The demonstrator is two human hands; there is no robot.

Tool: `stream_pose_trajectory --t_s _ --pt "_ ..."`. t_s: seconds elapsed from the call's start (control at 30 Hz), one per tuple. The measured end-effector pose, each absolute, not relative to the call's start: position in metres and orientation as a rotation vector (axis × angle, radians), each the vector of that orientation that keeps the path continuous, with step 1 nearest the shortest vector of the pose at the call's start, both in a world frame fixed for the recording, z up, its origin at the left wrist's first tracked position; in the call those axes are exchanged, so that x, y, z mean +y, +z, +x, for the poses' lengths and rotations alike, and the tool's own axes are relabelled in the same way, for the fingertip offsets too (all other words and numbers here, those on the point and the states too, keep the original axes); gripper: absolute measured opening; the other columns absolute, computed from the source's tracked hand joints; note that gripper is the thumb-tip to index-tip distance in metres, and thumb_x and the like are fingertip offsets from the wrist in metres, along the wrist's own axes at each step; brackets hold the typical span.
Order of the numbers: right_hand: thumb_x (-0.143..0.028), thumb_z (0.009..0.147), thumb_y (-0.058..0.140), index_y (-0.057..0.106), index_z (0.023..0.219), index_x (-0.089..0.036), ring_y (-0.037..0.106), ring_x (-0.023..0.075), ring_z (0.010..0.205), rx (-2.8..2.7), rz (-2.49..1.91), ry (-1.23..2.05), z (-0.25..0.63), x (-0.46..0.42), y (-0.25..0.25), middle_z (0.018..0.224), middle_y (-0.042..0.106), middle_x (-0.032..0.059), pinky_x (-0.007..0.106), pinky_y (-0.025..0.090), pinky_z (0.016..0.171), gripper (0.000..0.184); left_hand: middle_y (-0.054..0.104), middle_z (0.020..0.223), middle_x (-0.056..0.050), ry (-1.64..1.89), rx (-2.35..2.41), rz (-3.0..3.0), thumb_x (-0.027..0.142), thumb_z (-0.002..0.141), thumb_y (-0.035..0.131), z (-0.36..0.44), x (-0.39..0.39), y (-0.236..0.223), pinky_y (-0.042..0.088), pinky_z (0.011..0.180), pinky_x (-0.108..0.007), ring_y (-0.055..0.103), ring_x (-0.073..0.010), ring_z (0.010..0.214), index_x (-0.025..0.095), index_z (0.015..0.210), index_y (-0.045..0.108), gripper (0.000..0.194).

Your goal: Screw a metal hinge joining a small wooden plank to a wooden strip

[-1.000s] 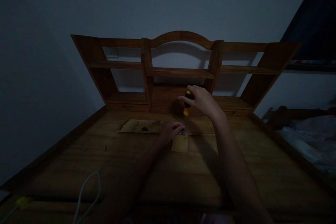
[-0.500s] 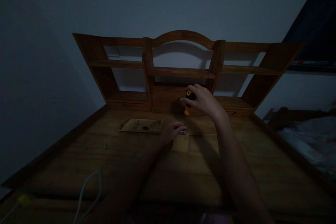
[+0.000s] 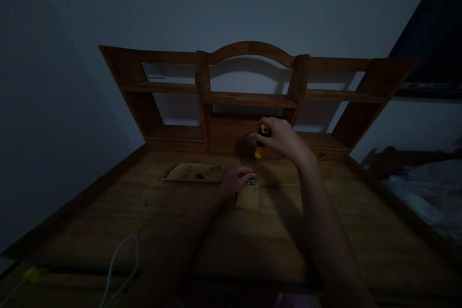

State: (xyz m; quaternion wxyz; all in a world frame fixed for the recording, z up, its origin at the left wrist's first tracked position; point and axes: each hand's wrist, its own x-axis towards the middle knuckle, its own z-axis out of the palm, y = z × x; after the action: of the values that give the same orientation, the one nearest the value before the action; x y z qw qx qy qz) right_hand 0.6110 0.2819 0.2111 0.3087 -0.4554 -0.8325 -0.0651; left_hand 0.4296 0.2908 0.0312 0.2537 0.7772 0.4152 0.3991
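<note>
My right hand is wrapped around the yellow and black handle of a screwdriver, which stands nearly upright with its tip down on a small metal hinge. My left hand rests on the wooden desk with its fingers curled and pressed against the hinge. The hinge sits at the top edge of a small pale wooden block. The room is dim and small details are hard to see.
A wooden shelf unit stands at the back of the desk. A flat pale board lies left of my hands. A small screw lies further left. A white cable loops at the near left edge. Bedding lies at the right.
My right hand has turned slightly on the screwdriver handle, and the handle has shifted a little to the right. The left hand has stayed on the hinge.
</note>
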Motion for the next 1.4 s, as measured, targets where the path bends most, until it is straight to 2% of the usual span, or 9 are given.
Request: stream_pose_trajectory --t_s 0.17,0.4,0.63,0.73,0.87,0.97,1.2,1.3,1.4 --pt "-0.052 0.094 0.057 0.064 0.107 -0.018 0.064 0.0278 0.09 -2.162 -1.299 -0.354 0.598 0.277 0.209 0.1 0.068 0.0115 0.038 0.047 0.077 0.037 0.077 0.097 -0.003 1.11 1.138 2.113 0.034 0.087 0.069 0.43 0.291 0.031 0.053 0.087 -0.032 0.071 -0.0206 0.094 0.023 0.089 0.077 0.014" --pt "-0.016 0.089 0.055 0.06 0.133 -0.022 0.062 0.0213 0.112 -2.279 -0.993 0.052 0.615 0.278 0.215 0.129 0.065 0.0042 0.033 0.045 0.098 0.045 0.078 0.095 -0.003 1.151 1.142 2.115 0.034 0.086 0.071 0.431 0.292 0.027 0.054 0.087 -0.034 0.071 -0.0206 0.091 0.023 0.087 0.077 0.013" --pt "-0.045 0.096 0.058 0.065 0.118 -0.018 0.065 0.0276 0.101 -2.192 -1.189 -0.241 0.602 0.278 0.209 0.111 0.068 0.0116 0.038 0.048 0.089 0.035 0.077 0.097 -0.003 1.141 1.121 2.16 0.033 0.087 0.069 0.43 0.294 0.025 0.055 0.088 -0.034 0.071 -0.0206 0.093 0.022 0.09 0.077 0.014" --pt "-0.048 0.098 0.053 0.061 0.125 -0.019 0.063 0.029 0.107 -2.217 -1.19 -0.227 0.598 0.277 0.207 0.117 0.065 0.0133 0.042 0.047 0.093 0.041 0.077 0.099 -0.004 1.154 1.133 2.169 0.034 0.087 0.07 0.431 0.294 0.024 0.055 0.088 -0.034 0.071 -0.0205 0.093 0.022 0.09 0.076 0.014" --pt "-0.024 0.093 0.054 0.042 0.148 -0.015 0.049 0.0265 0.133 -2.304 -1.069 0.037 0.608 0.278 0.21 0.145 0.052 0.0145 0.042 0.038 0.11 0.058 0.077 0.097 -0.004 1.15 1.15 2.191 0.034 0.087 0.069 0.432 0.295 0.022 0.056 0.086 -0.035 0.071 -0.0203 0.091 0.022 0.088 0.076 0.013" --pt "-0.014 0.088 0.052 0.04 0.15 -0.014 0.047 0.024 0.135 -2.319 -1.001 0.164 0.615 0.28 0.212 0.149 0.048 0.013 0.04 0.037 0.112 0.064 0.077 0.095 -0.005 1.161 1.15 2.191 0.034 0.086 0.069 0.432 0.296 0.02 0.057 0.086 -0.035 0.071 -0.0201 0.09 0.021 0.087 0.076 0.014" --pt "-0.042 0.094 0.061 0.061 0.125 -0.02 0.063 0.0268 0.101 -2.221 -1.188 -0.185 0.6 0.279 0.208 0.115 0.064 0.0116 0.039 0.047 0.09 0.037 0.077 0.094 -0.005 1.18 1.12 2.186 0.029 0.085 0.071 0.433 0.3 0.015 0.056 0.086 -0.035 0.072 -0.0198 0.089 0.02 0.087 0.075 0.01" --pt "-0.054 0.094 0.056 0.061 0.119 -0.018 0.063 0.0302 0.099 -2.156 -1.3 -0.306 0.596 0.276 0.205 0.111 0.063 0.0138 0.041 0.048 0.085 0.043 0.077 0.093 -0.005 1.197 1.093 2.186 0.028 0.085 0.072 0.434 0.3 0.015 0.056 0.085 -0.033 0.072 -0.019 0.088 0.02 0.087 0.075 0.009" --pt "-0.06 0.093 0.055 0.054 0.133 -0.018 0.059 0.0317 0.113 -2.175 -1.233 -0.167 0.599 0.276 0.205 0.125 0.059 0.016 0.043 0.047 0.094 0.058 0.077 0.094 -0.004 1.195 1.091 2.171 0.029 0.085 0.071 0.434 0.299 0.015 0.057 0.084 -0.033 0.073 -0.0187 0.088 0.02 0.087 0.075 0.009"
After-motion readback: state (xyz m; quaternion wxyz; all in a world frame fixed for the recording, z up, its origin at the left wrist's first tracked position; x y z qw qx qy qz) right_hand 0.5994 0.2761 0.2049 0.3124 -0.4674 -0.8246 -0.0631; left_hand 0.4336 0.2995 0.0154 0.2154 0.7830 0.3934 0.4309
